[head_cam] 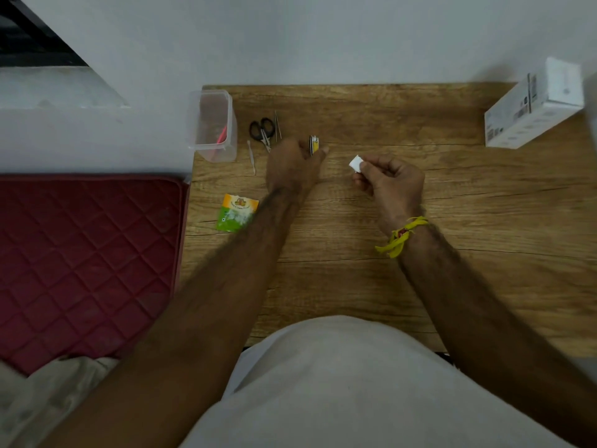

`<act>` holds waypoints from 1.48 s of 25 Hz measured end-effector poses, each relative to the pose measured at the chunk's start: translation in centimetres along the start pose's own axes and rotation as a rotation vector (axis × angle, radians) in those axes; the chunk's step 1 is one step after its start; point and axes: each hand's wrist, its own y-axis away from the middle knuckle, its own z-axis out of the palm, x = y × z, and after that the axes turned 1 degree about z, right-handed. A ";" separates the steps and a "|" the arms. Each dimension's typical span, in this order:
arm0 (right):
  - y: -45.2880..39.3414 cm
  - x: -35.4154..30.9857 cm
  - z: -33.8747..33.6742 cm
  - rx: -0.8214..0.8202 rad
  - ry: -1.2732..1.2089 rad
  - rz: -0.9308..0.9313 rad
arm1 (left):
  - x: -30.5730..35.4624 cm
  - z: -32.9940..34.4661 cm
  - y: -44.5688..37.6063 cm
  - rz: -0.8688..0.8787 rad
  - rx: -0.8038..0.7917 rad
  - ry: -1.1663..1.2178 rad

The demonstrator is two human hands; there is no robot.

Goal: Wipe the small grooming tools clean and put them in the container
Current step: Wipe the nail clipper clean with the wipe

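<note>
My left hand (pixel 292 166) reaches over the wooden table (pixel 420 221), its fingertips at a small yellow-and-black tool (pixel 314 144); whether it grips the tool is unclear. My right hand (pixel 389 182) pinches a small folded white wipe (pixel 355 163) between thumb and fingers. Black-handled scissors (pixel 261 130) lie left of the left hand, with thin metal tweezers (pixel 277 124) beside them and a slim pale tool (pixel 251 156) nearer the container. The clear plastic container (pixel 213 124) stands at the table's far left corner with a red tool (pixel 221 137) inside.
A green and orange sachet (pixel 237 212) lies on the table's left side, under my left forearm. A white box (pixel 533 108) sits at the far right corner. A maroon quilted cushion (pixel 84 260) lies left of the table. A white wall is behind.
</note>
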 end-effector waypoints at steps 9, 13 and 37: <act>0.1 -0.4 -0.6 0.002 -0.032 -0.001 | 1.2 -0.1 0.4 -0.063 -0.142 0.189; 2.0 -1.4 -2.4 -0.013 -0.087 0.008 | 1.7 -2.6 5.8 -0.208 -0.248 0.713; 10.3 -3.2 -4.3 0.033 0.476 -0.981 | 5.0 -5.2 16.9 -0.176 -0.428 1.132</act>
